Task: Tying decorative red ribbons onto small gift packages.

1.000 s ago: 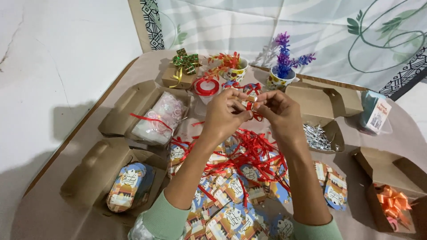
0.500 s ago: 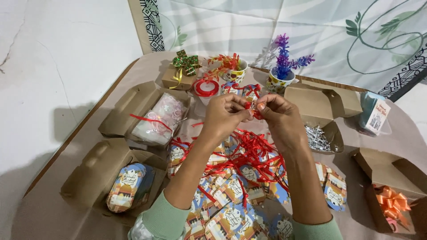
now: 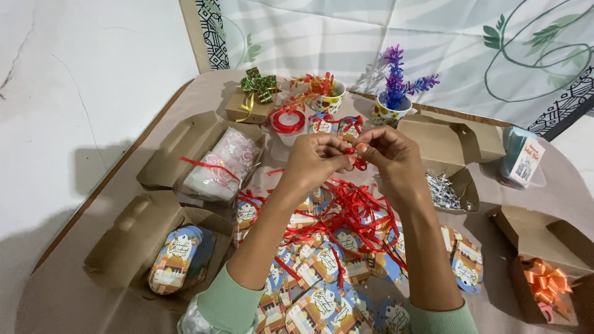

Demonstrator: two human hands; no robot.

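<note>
My left hand (image 3: 315, 162) and my right hand (image 3: 387, 154) are raised together above the table, fingertips pinching a short piece of red ribbon (image 3: 357, 158) between them. Below them lies a tangle of red ribbon strips (image 3: 346, 213) on top of several colourful printed gift tags (image 3: 315, 297). Both forearms wear light green sleeves.
Open brown cardboard boxes ring the pile: one holding clear bags (image 3: 223, 162), one holding tags (image 3: 176, 260), one with silver pieces (image 3: 442, 190), one with an orange bow (image 3: 544, 278). A red ribbon spool (image 3: 288, 120), cups with purple flowers (image 3: 396, 93) and a green bow box (image 3: 253, 99) stand behind.
Both hands stay together on the ribbon piece, with only small finger movements; the view has shifted slightly.
</note>
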